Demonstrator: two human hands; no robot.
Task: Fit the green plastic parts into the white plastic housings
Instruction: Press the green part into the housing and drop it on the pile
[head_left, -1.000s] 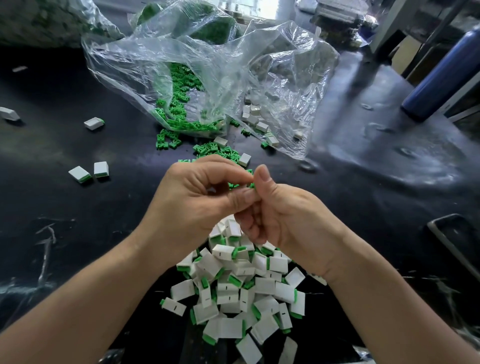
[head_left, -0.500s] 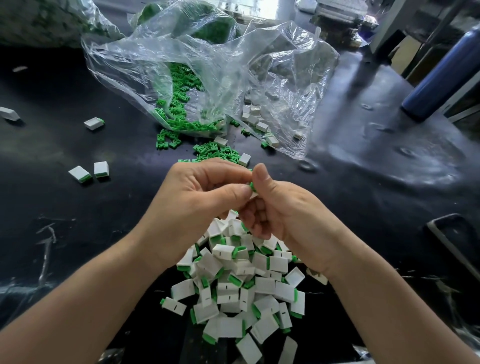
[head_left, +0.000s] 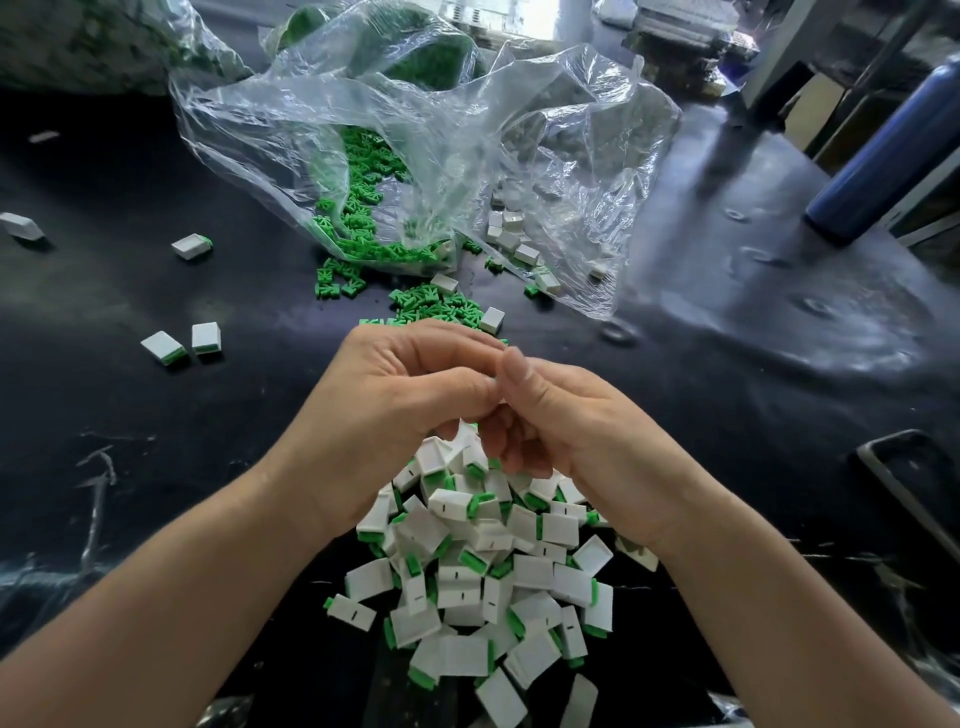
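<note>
The dark bench (head_left: 156, 467) fills the frame, with a crumpled clear plastic bag (head_left: 467, 130) across its upper middle spilling green plastic parts (head_left: 431, 304) from its mouth toward the centre. A heap of white plastic housings (head_left: 483, 582) lies at lower centre, most of them showing a green edge. Just above that heap the left hand (head_left: 395, 410) and right hand (head_left: 576, 436) meet fingertip to fingertip, each grip curled with thumbs touching — whatever sits between them is hidden, so I cannot tell what either grasps — and a few stray housings (head_left: 179, 345) lie apart at centre left.
</note>
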